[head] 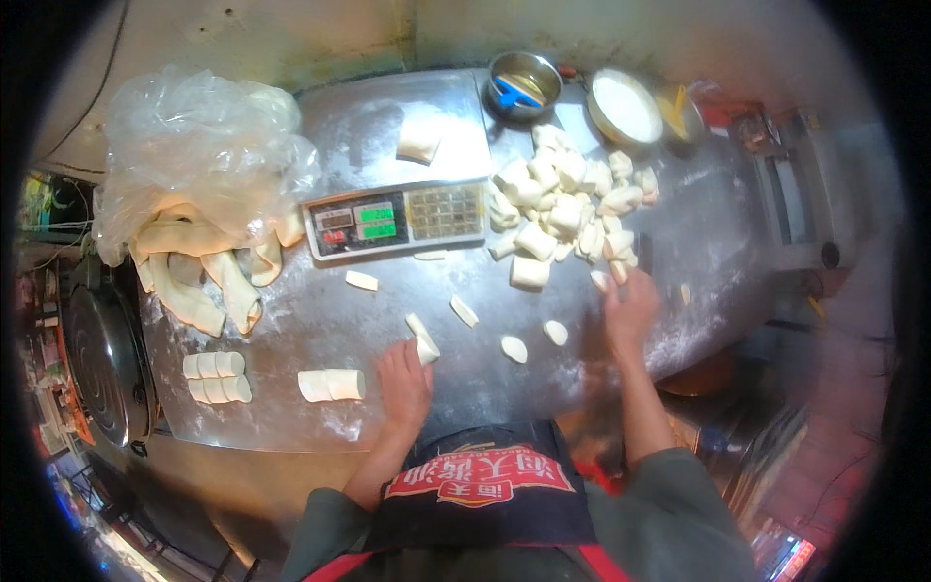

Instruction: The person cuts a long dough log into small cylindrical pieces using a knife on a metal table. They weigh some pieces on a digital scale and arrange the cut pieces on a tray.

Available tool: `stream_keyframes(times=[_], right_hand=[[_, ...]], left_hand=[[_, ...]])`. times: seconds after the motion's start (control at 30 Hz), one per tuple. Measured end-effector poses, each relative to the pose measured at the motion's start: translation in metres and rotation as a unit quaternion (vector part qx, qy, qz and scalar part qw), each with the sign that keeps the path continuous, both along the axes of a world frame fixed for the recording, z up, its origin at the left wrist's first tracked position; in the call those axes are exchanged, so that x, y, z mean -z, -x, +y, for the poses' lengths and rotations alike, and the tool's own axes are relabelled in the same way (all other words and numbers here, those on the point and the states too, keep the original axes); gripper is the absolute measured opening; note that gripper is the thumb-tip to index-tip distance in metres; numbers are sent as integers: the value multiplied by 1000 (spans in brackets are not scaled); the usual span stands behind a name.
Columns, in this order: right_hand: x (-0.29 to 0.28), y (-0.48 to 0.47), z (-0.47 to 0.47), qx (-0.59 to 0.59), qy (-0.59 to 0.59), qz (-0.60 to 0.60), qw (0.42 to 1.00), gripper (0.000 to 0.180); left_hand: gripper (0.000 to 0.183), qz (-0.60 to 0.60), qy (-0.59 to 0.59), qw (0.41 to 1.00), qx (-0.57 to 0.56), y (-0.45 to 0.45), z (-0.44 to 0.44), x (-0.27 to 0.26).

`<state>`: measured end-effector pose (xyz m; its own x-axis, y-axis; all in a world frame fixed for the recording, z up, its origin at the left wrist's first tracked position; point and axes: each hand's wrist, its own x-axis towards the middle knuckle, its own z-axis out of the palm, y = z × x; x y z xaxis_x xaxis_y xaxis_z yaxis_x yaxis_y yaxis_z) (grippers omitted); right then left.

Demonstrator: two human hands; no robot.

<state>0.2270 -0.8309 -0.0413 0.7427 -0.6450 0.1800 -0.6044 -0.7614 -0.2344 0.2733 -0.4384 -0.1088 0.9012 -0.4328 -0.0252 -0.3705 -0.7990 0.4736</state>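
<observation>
My left hand point(406, 382) is curled at the near side of the steel worktop, on a small white dough piece point(428, 351) that sticks out past the fingers. A thin dough strip point(414, 324) lies just beyond it. At the near right edge of a heap of cut dough pieces point(564, 211), my right hand point(631, 309) has a small dough piece point(618, 273) between thumb and fingers. Beside those fingertips lies another dough slice point(599, 281). Two oval slices point(514, 349) rest between my hands. Left of my left hand lies a short dough roll point(331, 385), with paired rolls point(217, 376) farther left.
A digital scale point(396, 220) bears one dough piece point(419, 142) on its plate. Long dough strips point(185, 295) lie under a clear plastic bag point(204, 153). At the back stand a metal bowl point(502, 109) with a blue-handled tool and a bowl of white powder point(625, 109). A round pan point(109, 364) adjoins the left edge.
</observation>
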Motion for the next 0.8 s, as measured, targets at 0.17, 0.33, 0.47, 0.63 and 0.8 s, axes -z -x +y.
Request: stream_keyframes(times=[0.17, 0.33, 0.47, 0.63, 0.8], right_hand=[[17, -231, 100, -309, -86, -225, 920, 66], [15, -340, 136, -338, -182, -1, 923, 67], [7, -269, 115, -223, -450, -171, 848, 70], [14, -68, 69, -57, -865, -254, 428, 49], [-6, 174, -52, -72, -808, -381, 442, 59]], left_hand=[[60, 43, 69, 997, -11, -5, 9, -11], [50, 288, 255, 897, -217, 3, 44, -45], [46, 336, 397, 827, -212, 5, 43, -79], [38, 347, 389, 853, -25, 12, -59, -118], [36, 372, 227, 886, 157, 77, -247, -141]])
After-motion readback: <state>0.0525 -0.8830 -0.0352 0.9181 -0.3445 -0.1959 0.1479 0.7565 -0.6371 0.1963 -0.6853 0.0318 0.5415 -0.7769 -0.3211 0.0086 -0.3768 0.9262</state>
